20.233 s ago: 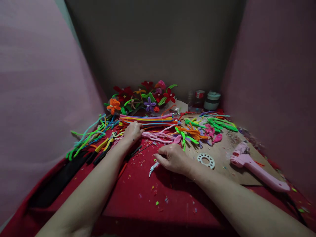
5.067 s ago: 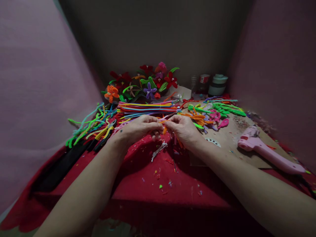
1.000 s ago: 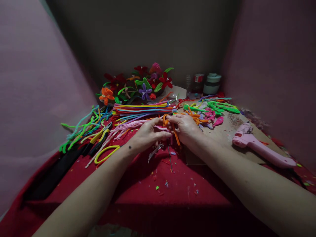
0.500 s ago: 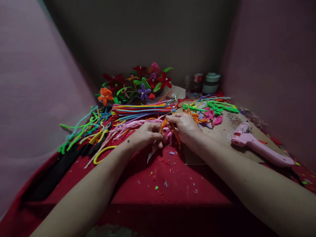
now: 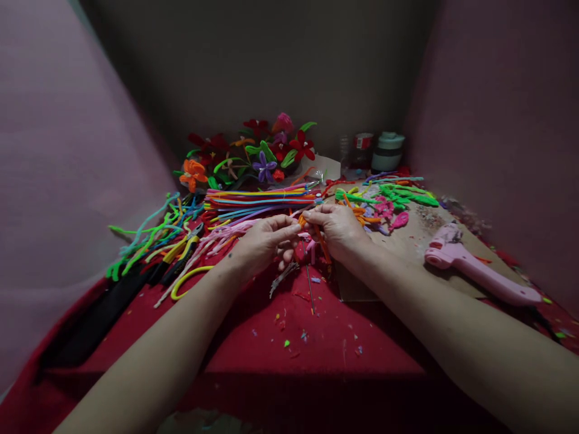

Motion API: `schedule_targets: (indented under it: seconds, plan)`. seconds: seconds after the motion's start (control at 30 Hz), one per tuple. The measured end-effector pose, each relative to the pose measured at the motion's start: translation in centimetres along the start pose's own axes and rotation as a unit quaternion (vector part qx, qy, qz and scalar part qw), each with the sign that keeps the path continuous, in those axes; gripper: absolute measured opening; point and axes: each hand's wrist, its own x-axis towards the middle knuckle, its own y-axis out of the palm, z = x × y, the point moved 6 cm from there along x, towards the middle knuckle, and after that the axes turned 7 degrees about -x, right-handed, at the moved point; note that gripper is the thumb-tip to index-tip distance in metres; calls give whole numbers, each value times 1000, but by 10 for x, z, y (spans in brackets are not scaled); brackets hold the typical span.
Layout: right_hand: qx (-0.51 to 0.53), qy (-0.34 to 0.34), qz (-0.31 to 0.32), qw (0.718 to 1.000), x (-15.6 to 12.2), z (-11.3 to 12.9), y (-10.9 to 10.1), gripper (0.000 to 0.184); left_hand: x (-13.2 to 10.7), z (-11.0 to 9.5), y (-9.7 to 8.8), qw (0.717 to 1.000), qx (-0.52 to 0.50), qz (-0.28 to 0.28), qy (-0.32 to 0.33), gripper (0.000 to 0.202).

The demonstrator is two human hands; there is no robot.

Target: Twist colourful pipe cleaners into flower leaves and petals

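Observation:
My left hand and my right hand meet at the middle of the red cloth, fingers pinched together on a small orange pipe cleaner piece. An orange strand hangs down under the right hand. A thin dark wire drops from between the hands onto the cloth. Pink pipe cleaners lie just left of my left hand.
A bundle of straight coloured pipe cleaners lies behind the hands, with finished pipe-cleaner flowers further back. Pliers with yellow handles and loose green strands sit left. A pink glue gun rests on cardboard right. Jars stand at the back.
My left hand has lifted slightly and closed in on the right, so both now pinch the orange piece at the same spot. The view has barely shifted.

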Motion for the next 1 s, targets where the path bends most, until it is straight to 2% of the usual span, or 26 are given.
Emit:
schedule_targets:
  seconds: [0.13, 0.3, 0.37, 0.53, 0.63, 0.73, 0.8, 0.87, 1.0]
  plan:
    - [-21, -11, 5, 1000, 0, 2, 0, 17, 0, -1, -2, 999, 41, -18, 29, 23]
    - [-50, -45, 12, 998, -2, 7, 1, 18, 1, -1, -6, 1000, 17, 2, 8, 20]
    - [-55, -42, 23, 997, -2, 6, 1, 16, 1, -3, -8, 1000, 26, -8, 16, 19]
    - [-66, -15, 69, 995, -2, 0, 6, 13, -2, -17, -14, 991, 62, -71, 96, 17]
    - [-118, 4, 108, 987, -6, -5, 11, 9, -4, -26, -19, 981, 73, -119, 135, 16]
    - [-147, 24, 159, 976, -10, -12, 17, 14, -6, -32, -22, 972, 92, -148, 159, 16]
    - [-122, 23, 189, 974, -11, -15, 20, 15, -7, -34, -23, 963, 124, -164, 173, 14]
    - [-87, 2, 188, 978, -9, -14, 19, 12, -8, -36, -23, 952, 162, -179, 187, 12]
    - [-14, -63, 126, 990, -5, -3, 15, 13, -10, -39, -19, 936, 212, -183, 215, 11]
